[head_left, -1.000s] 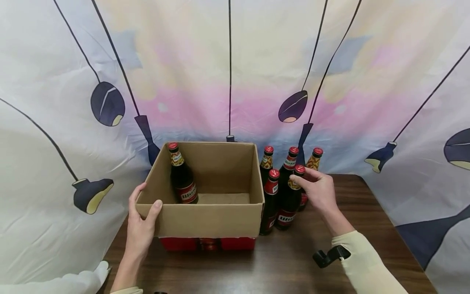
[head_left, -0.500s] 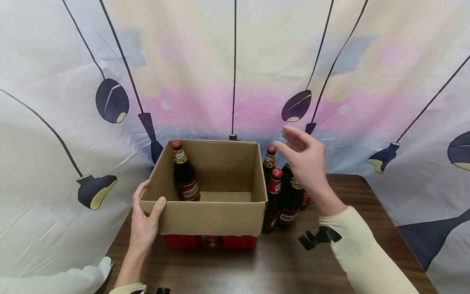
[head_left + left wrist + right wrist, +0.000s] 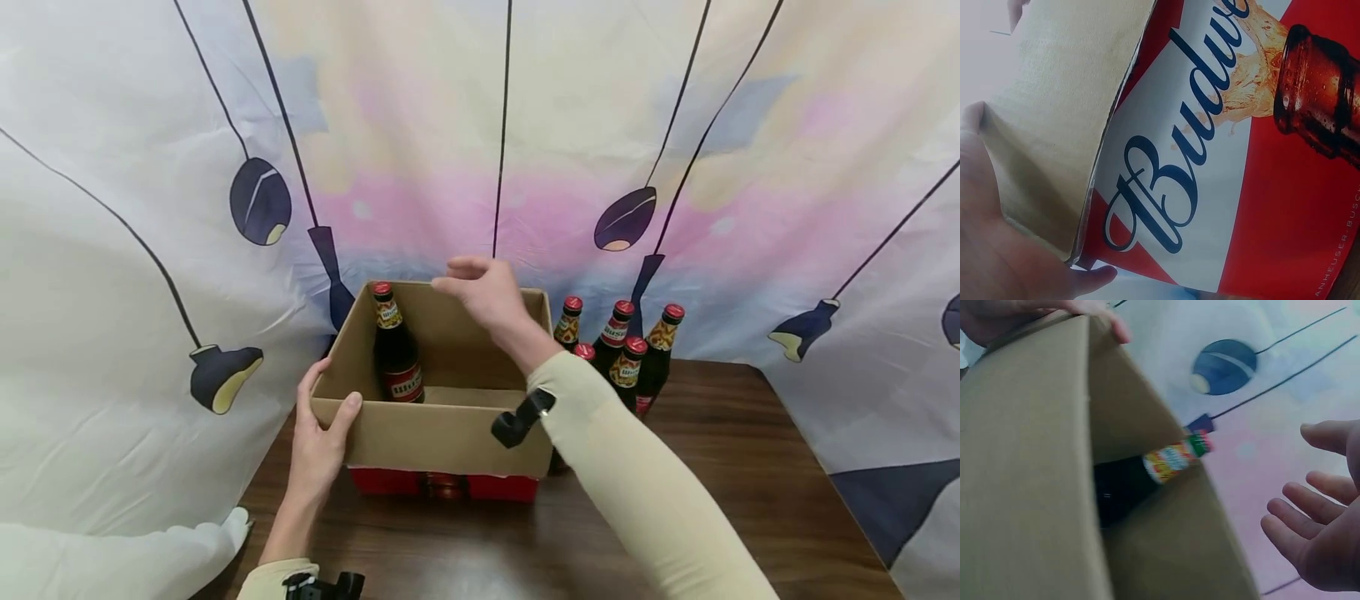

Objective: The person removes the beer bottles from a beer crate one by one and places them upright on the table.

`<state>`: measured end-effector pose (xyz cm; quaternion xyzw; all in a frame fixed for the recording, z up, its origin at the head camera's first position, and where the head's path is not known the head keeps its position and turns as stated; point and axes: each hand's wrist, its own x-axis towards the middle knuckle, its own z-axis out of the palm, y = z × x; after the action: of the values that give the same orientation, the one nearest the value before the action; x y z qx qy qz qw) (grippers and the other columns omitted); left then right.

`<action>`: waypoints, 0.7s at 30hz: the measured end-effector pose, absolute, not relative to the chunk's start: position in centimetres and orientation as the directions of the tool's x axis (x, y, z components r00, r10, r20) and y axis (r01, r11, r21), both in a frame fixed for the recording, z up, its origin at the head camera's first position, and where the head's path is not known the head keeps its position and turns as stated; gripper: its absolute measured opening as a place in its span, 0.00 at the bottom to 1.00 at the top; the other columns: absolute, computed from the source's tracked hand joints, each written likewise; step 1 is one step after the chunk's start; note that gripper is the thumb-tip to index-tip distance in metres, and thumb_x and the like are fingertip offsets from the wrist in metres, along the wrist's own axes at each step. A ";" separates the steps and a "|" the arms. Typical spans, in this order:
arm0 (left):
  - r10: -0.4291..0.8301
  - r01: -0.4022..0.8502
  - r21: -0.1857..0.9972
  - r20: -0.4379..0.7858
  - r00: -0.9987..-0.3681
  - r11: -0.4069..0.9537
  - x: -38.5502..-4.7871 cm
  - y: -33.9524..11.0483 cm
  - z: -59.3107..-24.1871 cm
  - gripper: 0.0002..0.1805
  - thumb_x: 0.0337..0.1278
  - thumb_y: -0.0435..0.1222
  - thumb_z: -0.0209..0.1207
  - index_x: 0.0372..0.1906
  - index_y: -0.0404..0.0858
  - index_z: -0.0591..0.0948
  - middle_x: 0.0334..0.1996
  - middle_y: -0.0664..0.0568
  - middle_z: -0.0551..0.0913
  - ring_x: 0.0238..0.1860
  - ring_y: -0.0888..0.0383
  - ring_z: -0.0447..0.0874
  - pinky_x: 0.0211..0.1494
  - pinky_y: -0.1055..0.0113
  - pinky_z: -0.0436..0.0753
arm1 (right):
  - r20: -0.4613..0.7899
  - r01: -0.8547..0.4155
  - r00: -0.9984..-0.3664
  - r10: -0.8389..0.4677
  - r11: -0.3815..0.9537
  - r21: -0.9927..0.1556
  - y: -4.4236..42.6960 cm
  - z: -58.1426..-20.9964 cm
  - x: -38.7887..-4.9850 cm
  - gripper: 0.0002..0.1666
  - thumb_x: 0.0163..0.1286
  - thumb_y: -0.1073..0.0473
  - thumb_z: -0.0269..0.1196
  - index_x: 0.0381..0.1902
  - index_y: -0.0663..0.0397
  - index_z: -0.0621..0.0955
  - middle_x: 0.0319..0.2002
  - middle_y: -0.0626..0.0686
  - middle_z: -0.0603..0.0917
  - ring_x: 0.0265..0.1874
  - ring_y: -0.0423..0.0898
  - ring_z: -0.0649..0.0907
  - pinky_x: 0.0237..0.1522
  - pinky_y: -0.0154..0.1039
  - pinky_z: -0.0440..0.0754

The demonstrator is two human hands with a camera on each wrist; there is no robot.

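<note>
A cardboard box with folded-down red printed flaps stands on the table. My left hand grips its near left corner, thumb on the front wall; the left wrist view shows the hand at the cardboard edge. Inside, toward the left, stands a dark beer bottle with a red cap. Above the box's right part my right hand is held in the air, holding nothing. In the right wrist view its fingers are spread, apart from the bottle.
Several more capped beer bottles stand right of the box, partly hidden by my right sleeve. The wooden table extends to the right. A patterned cloth hangs behind.
My right hand has let go of a bottle in the group on the right, risen and moved left over the box. My left hand still holds the box corner.
</note>
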<state>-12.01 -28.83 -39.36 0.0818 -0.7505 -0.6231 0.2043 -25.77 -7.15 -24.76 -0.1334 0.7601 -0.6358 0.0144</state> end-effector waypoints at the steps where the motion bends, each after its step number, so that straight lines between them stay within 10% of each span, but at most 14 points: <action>1: -0.375 0.141 0.968 0.212 -0.902 0.208 -12.1 -28.9 -39.3 0.39 0.77 0.40 0.58 0.84 0.61 0.56 0.78 0.49 0.61 0.67 0.54 0.65 0.60 0.62 0.70 | 0.133 -0.173 -0.965 -0.228 0.166 -0.971 -7.9 -25.0 -26.0 0.26 0.67 0.58 0.75 0.62 0.55 0.86 0.59 0.57 0.88 0.63 0.53 0.83 0.65 0.49 0.81; 21: -0.361 0.194 0.957 0.262 -0.895 0.215 -11.9 -28.9 -39.3 0.38 0.77 0.38 0.58 0.83 0.58 0.57 0.79 0.53 0.61 0.68 0.54 0.67 0.59 0.73 0.72 | -0.097 0.037 -0.951 -0.293 0.204 -0.978 -15.1 -29.2 -28.1 0.24 0.69 0.62 0.73 0.62 0.57 0.85 0.61 0.58 0.85 0.58 0.55 0.85 0.62 0.52 0.84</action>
<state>-11.87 -28.92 -39.26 0.0558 -0.7469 -0.6242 0.2223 -28.09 -15.13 -29.24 -0.0836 0.7644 -0.6255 0.1319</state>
